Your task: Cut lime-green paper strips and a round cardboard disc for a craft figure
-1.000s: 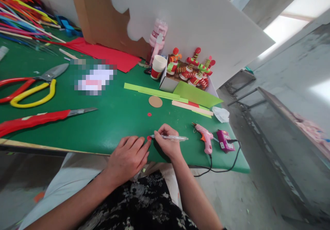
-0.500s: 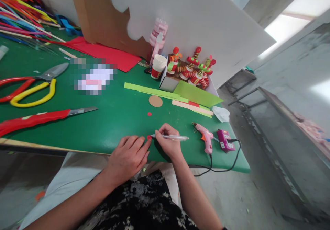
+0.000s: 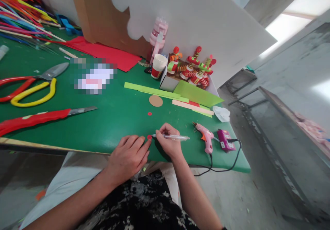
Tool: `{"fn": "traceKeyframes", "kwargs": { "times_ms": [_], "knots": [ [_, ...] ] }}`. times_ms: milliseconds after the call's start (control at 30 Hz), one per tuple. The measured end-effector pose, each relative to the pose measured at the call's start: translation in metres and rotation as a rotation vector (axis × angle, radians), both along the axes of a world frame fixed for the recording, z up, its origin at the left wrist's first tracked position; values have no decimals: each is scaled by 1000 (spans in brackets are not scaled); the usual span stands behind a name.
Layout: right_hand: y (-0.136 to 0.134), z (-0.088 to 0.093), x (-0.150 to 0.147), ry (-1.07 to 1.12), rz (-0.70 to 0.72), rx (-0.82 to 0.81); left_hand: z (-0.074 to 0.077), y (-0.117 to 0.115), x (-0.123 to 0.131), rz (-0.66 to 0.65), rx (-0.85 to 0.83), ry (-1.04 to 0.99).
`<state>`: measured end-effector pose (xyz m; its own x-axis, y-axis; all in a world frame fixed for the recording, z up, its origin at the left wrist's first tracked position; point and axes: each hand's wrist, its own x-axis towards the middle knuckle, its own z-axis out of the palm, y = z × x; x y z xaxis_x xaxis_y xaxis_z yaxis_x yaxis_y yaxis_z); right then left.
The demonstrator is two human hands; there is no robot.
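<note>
My right hand [image 3: 169, 141] grips a clear pen [image 3: 177, 138], its tip at a small red paper disc [image 3: 149, 138] near the front edge of the green table [image 3: 110, 120]. From the left, my left hand [image 3: 129, 156] lies palm down on the tabletop, a fingertip resting on that disc. A second small red disc [image 3: 150, 114] lies just beyond the hands. Behind it is a round brown cardboard piece [image 3: 156, 101]. Whether the pen has left a mark is too small to tell.
A pink glue gun [image 3: 205, 137] and a purple power block [image 3: 226, 140] with a cable lie at right. Scissors [image 3: 46, 80] and a red-handled knife [image 3: 48, 116] are at left. Green paper strips [image 3: 152, 91], stacked paper cups [image 3: 159, 66] and a box [image 3: 168, 80] of paper-cup figures stand behind.
</note>
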<state>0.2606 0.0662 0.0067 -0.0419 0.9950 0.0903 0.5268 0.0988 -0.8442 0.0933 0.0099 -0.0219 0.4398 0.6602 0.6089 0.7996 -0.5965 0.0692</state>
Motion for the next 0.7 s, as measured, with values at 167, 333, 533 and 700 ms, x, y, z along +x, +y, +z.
{"fn": "traceKeyframes", "kwargs": {
  "times_ms": [167, 333, 533, 700],
  "knots": [
    [-1, 0, 1, 9, -38, 12, 0, 0, 0, 3, -6, -1],
    [-2, 0, 1, 16, -24, 0, 2, 0, 0, -2, 9, 5],
    [-1, 0, 0, 7, -12, -1, 2, 1, 0, -8, 12, 1],
    [-1, 0, 1, 9, -6, -7, 3, 0, 0, -6, 18, 1]
  ]
}}
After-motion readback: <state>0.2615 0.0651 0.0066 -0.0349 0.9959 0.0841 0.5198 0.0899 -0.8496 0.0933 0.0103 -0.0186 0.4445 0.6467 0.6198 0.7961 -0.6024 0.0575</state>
